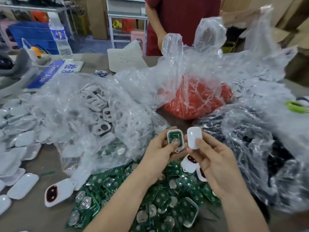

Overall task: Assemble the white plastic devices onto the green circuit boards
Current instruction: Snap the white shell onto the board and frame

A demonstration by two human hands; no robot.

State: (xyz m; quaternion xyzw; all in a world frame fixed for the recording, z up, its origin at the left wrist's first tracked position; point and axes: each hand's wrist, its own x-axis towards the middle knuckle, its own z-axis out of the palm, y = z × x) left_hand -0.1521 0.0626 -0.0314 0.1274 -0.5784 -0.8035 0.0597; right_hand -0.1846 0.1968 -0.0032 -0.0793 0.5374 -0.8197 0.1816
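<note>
My left hand (160, 152) grips a white plastic shell (175, 139) with a green circuit board seated inside it; my thumb presses on the board's round metal dome. Just to its right, my right hand (211, 163) pinches a plain white cover (194, 137) upright, a small gap apart from the shell. Below both hands lies a heap of loose green circuit boards (147, 201) with silver domes. Two assembled white devices with red buttons (189, 164) lie under my right hand, and another one (56, 192) rests at the lower left.
A clear bag of white frames (98, 104) spreads over the centre left. White covers (18, 136) pile along the left edge. A bag of red parts (197, 99) and a bag of dark parts (260, 148) sit behind and right. A person in red (180, 19) stands across the table.
</note>
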